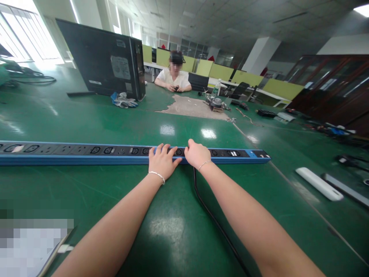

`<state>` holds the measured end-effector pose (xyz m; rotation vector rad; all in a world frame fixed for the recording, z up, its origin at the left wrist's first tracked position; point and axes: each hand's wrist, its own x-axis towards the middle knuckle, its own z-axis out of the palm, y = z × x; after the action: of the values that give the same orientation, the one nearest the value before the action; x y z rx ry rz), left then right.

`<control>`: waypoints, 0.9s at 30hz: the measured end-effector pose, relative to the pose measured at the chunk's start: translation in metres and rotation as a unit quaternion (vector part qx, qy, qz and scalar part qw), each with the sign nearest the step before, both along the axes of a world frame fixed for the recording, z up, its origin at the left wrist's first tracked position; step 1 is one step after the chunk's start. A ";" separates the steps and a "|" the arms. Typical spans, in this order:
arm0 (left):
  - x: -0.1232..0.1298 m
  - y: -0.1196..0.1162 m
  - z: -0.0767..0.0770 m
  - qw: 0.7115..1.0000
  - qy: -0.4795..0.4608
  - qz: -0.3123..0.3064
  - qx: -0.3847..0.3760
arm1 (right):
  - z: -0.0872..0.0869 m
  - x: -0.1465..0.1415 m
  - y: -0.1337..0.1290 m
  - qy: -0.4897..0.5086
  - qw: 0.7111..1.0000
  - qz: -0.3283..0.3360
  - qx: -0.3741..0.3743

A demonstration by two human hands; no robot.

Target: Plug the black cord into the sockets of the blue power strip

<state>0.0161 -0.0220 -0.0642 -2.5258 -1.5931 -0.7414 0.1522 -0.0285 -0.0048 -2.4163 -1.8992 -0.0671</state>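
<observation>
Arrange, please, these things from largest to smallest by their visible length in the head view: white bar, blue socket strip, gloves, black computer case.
1. Blue socket strip, cut off at the left edge
2. Black computer case
3. White bar
4. Gloves

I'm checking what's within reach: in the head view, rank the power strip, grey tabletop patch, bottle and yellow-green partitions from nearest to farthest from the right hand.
1. Power strip: directly under the right hand.
2. Grey tabletop patch: ahead, past the strip.
3. Bottle: near the patch's far edge, slightly right.
4. Yellow-green partitions: farthest, in the background.
</observation>
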 end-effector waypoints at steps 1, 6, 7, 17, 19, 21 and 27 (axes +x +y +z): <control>0.000 0.000 0.000 1.000 0.000 0.001 -0.003 | -0.001 -0.001 -0.002 0.004 1.000 -0.004 0.001; 0.000 -0.001 0.001 1.000 0.003 0.005 -0.010 | -0.004 -0.001 -0.006 0.009 1.000 -0.009 0.003; 0.000 -0.001 0.001 1.000 0.002 0.005 -0.009 | -0.005 -0.002 -0.006 0.004 1.000 -0.004 0.008; 0.000 0.001 0.000 1.000 -0.004 0.004 0.005 | -0.011 0.015 0.002 0.082 0.996 0.010 0.013; 0.001 0.000 0.003 1.000 -0.012 0.004 0.001 | -0.016 0.026 -0.001 0.113 0.993 0.021 0.028; 0.005 -0.002 0.008 1.000 -0.024 0.001 -0.012 | -0.024 0.038 -0.008 0.103 0.992 0.030 0.069; 0.043 -0.009 0.035 0.997 -0.008 -0.026 -0.067 | -0.058 0.061 -0.026 0.054 0.977 0.044 0.202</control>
<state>0.0587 -0.0311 -0.0294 -2.6704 -1.6424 -0.6843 0.2128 -0.0549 -0.0631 -2.0255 -1.7399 -0.2824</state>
